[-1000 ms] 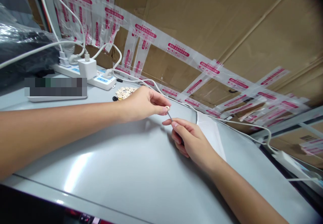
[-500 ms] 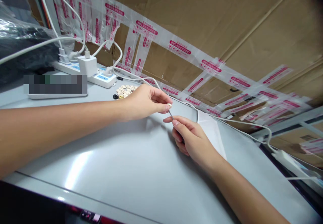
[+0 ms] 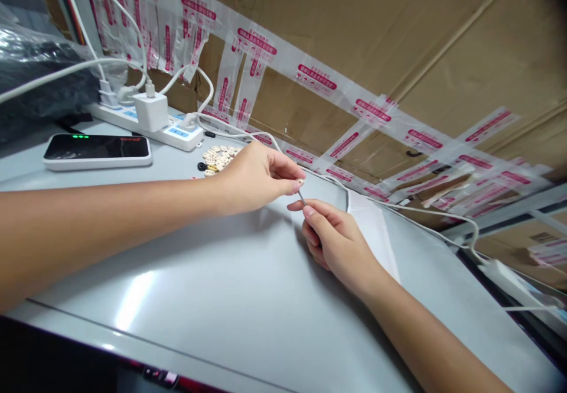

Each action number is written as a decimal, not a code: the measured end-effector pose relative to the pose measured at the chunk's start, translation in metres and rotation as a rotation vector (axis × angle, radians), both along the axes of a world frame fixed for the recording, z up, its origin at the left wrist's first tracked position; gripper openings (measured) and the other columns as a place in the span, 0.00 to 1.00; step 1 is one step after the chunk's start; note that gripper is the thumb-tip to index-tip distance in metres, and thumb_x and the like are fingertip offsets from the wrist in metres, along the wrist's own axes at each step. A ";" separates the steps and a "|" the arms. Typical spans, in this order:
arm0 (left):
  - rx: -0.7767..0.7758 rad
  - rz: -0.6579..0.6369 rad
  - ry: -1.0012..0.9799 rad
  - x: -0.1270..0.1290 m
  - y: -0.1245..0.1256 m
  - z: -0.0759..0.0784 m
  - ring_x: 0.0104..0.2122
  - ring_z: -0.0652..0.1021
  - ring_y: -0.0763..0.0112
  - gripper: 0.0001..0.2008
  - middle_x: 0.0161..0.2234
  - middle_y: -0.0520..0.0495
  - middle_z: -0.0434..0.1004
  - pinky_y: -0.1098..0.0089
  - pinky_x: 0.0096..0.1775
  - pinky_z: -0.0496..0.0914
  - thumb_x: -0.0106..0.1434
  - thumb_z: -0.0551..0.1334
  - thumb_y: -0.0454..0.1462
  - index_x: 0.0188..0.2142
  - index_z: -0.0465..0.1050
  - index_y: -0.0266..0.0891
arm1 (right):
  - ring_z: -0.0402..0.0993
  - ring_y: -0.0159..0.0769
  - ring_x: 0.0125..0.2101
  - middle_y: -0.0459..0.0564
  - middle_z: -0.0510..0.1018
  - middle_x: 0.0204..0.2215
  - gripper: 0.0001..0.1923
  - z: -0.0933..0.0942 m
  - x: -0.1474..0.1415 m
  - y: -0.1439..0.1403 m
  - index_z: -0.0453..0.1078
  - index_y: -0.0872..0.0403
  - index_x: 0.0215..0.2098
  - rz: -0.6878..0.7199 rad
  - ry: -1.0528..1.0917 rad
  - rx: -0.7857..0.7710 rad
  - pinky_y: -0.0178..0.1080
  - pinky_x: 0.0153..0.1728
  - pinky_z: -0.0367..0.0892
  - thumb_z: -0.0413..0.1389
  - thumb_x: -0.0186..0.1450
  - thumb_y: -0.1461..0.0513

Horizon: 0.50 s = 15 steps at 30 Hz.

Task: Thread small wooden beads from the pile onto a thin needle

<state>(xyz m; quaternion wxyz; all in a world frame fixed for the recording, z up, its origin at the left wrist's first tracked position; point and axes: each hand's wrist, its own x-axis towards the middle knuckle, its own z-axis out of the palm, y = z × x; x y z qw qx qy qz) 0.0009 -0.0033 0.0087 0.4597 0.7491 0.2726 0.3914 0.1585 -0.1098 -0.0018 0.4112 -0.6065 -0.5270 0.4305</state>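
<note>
Two hands (image 3: pixel 254 177) (image 3: pixel 339 242) pinch small bead (image 3: pixel 300 181) onto thin needle (image 3: pixel 302 197).

bead (image 3: pixel 300 182) too small, forearms cut off

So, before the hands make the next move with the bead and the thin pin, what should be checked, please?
1. Left hand pinches bead: ok.
2. Right hand holds thin pin: ok.
3. Pin tip meets the bead: ok.
4. Pin is through the bead's hole: cannot tell, too small.
5. Bead pile lies close behind the left hand: ok.
6. White cable is clear of both hands: ok.
</note>
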 end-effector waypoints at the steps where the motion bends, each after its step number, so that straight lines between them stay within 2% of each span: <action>1: -0.005 -0.001 0.000 0.000 0.000 0.000 0.35 0.83 0.68 0.07 0.33 0.48 0.85 0.66 0.40 0.77 0.55 0.69 0.32 0.36 0.81 0.37 | 0.48 0.22 0.14 0.35 0.57 0.16 0.16 0.000 0.000 0.000 0.69 0.55 0.44 0.004 -0.008 0.010 0.29 0.13 0.45 0.51 0.69 0.52; 5: -0.068 -0.046 -0.006 -0.002 0.001 0.003 0.34 0.83 0.68 0.06 0.32 0.48 0.85 0.67 0.39 0.78 0.56 0.68 0.31 0.36 0.81 0.37 | 0.48 0.22 0.14 0.35 0.58 0.16 0.16 -0.001 0.002 -0.001 0.70 0.55 0.44 0.015 -0.016 0.035 0.29 0.13 0.46 0.51 0.69 0.52; 15: -0.298 -0.148 -0.041 -0.004 0.003 0.004 0.34 0.82 0.70 0.07 0.33 0.47 0.84 0.67 0.44 0.77 0.57 0.69 0.31 0.37 0.80 0.36 | 0.49 0.22 0.14 0.36 0.58 0.17 0.15 -0.002 0.003 -0.002 0.70 0.54 0.44 0.024 -0.023 0.036 0.28 0.13 0.46 0.51 0.70 0.52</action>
